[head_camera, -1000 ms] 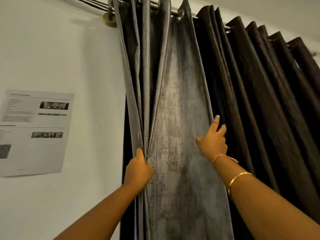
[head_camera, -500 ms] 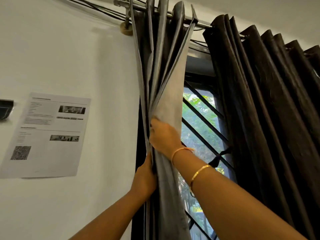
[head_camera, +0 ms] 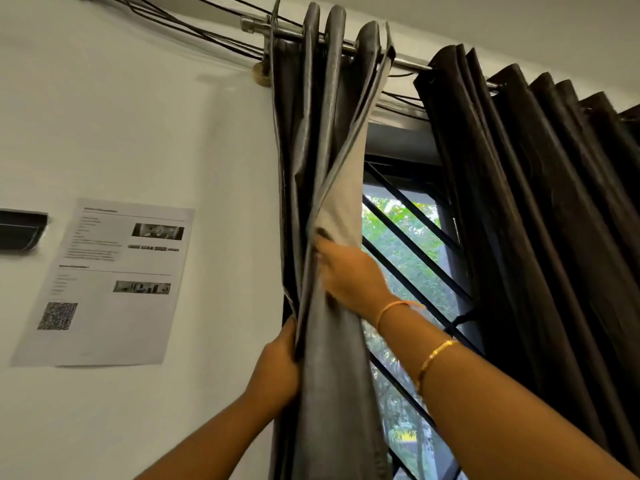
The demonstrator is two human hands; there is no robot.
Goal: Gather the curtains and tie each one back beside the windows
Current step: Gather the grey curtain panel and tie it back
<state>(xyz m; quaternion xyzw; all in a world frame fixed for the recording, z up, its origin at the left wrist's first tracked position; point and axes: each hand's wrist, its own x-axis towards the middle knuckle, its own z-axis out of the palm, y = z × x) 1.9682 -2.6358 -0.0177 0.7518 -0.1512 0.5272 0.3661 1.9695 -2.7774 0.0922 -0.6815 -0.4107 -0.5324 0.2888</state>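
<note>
A grey curtain (head_camera: 325, 140) hangs bunched in folds at the left end of the metal rod (head_camera: 405, 62). My left hand (head_camera: 277, 372) grips the bunch from the left side, lower down. Higher up, my right hand (head_camera: 349, 275) presses the curtain's right edge into the folds, its fingers curled on the fabric. A dark brown curtain (head_camera: 526, 202) hangs spread in pleats to the right. Between the two curtains the window (head_camera: 412, 258) shows, with black diagonal bars and green trees outside.
A printed sheet (head_camera: 110, 282) with a QR code is stuck on the white wall at the left. A dark fixture (head_camera: 20, 232) sits at the wall's left edge. Black cables (head_camera: 194, 29) run along the wall above the rod.
My right hand has swept the grey curtain's free edge leftwards into the bunch that my left hand holds, which uncovered the window. The view has tilted up and to the left.
</note>
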